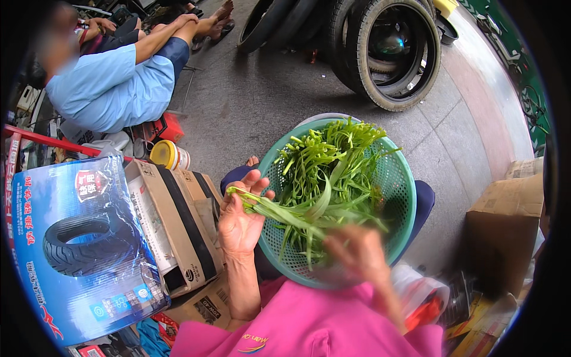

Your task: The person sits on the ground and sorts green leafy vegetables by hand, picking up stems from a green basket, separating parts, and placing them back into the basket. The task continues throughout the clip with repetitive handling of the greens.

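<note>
My left hand [241,223] is closed on a small bunch of long-stemmed leafy greens [279,212], which look like water spinach. The cut stem ends stick out past my thumb, and the leaves trail to the right over a green perforated plastic basket [409,220]. Inside the basket lies a heap of the same greens [339,154], stems mostly toward the far side. Blurred by motion, my right hand [360,253] is over the basket's near right part, beside the leaf ends. Its fingers are too smeared to show whether they hold anything.
The basket rests at my lap. To my left stand a blue tyre carton [89,244] and open cardboard boxes [178,232]. Another person [116,83] sits at the far left. Motorcycle tyres [392,104] stand ahead. A cardboard box [502,226] and plastic bag [419,291] are at right.
</note>
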Available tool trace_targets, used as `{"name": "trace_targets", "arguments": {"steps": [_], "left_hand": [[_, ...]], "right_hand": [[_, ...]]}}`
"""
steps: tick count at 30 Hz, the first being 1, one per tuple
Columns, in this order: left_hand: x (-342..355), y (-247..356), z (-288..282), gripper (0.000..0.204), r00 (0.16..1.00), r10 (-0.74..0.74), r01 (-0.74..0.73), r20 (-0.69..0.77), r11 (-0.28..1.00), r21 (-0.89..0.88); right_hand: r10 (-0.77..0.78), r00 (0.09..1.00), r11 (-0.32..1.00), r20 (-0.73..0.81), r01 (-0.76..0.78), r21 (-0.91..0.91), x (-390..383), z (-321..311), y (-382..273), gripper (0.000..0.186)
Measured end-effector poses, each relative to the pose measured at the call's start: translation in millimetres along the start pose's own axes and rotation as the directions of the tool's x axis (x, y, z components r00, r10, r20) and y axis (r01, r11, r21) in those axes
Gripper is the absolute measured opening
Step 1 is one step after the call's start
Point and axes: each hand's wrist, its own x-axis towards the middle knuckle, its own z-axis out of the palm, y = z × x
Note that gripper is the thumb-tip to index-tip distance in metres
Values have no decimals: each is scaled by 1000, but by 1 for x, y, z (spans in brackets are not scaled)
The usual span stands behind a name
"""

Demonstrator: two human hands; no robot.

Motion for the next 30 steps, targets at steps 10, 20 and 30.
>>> {"name": "trace_targets", "arguments": {"steps": [10, 20, 30], "left_hand": [[-1, 3, 13, 13, 949, -308, 314, -73, 943, 107], [-14, -31, 49, 18, 891, -401, 448, -211, 705, 550], [-21, -21, 52, 26, 834, -539, 467, -117, 577, 670]], "right_hand": [[-445, 892, 896, -82, 444, -23, -15, -20, -34, 31], [-471, 872, 840, 136, 490, -232, -20, 4, -31, 29], [-388, 814, 908, -432, 257, -330, -9, -46, -15, 28]]}}
